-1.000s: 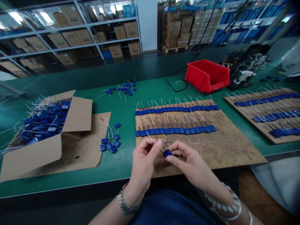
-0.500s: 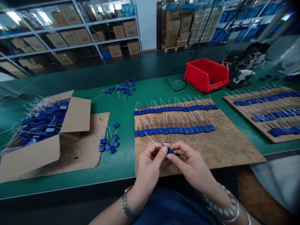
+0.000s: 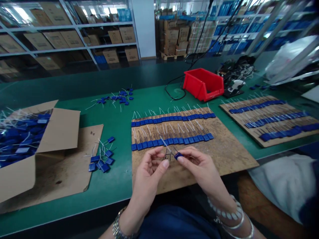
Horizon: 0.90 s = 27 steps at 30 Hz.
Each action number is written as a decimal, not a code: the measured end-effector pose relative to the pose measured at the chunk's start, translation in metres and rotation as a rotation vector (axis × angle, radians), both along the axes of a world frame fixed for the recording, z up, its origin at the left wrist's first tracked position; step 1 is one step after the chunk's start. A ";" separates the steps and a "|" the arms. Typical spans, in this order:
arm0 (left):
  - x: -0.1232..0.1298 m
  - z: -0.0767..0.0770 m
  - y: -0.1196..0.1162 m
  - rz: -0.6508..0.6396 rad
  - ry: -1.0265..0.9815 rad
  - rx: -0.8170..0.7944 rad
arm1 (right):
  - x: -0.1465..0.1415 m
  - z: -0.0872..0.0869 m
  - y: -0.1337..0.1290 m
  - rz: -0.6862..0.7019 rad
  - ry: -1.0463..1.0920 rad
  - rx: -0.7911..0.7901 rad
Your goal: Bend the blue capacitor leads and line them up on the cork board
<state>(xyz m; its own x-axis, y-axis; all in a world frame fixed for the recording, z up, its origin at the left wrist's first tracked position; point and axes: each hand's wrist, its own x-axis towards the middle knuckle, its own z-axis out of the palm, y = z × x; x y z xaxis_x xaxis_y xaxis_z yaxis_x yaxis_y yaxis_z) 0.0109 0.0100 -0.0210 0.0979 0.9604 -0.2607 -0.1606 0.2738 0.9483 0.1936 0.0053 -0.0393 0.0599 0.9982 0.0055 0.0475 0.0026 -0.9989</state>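
Note:
My right hand (image 3: 199, 164) pinches a small blue block-shaped component (image 3: 177, 155) between thumb and fingers. Its thin leads point up and to the left, and a white sleeve (image 3: 164, 143) covers one of them. My left hand (image 3: 151, 169) is just left of it, fingers curled and thumb forward, with a few short thin dark pieces (image 3: 167, 156) at the fingertips; what they are is too small to tell. Both hands are over the brown board (image 3: 224, 152), in front of two rows of similar blue components (image 3: 171, 142) with leads pointing away from me.
An open cardboard box (image 3: 58, 129) full of blue components stands left, beside a small loose pile (image 3: 102, 162). More lie scattered behind (image 3: 122, 97). A red bin (image 3: 203, 84) stands at the back, and a second loaded board (image 3: 271, 119) is at right.
My left hand has come away from the blue component, leaving it in my right hand, turned with its leads showing. The whole view has shifted, so the table things appear further left.

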 end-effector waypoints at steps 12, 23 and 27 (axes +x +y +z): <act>-0.017 -0.014 -0.006 0.004 0.124 -0.019 | 0.150 -0.038 0.050 -0.777 -0.643 -0.051; -0.027 -0.017 -0.011 0.062 0.218 0.060 | 0.140 -0.038 0.053 -0.711 -1.096 -0.138; -0.035 -0.023 -0.014 0.118 0.288 0.135 | 0.146 -0.040 0.051 -0.677 -1.141 -0.121</act>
<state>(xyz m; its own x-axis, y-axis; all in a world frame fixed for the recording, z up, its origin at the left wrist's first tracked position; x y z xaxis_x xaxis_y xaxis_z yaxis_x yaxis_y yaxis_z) -0.0243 -0.0045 -0.0437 -0.0752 0.9885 -0.1312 0.0965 0.1381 0.9857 0.3395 0.0567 -0.0791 0.5621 0.7714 0.2981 0.8091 -0.4384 -0.3912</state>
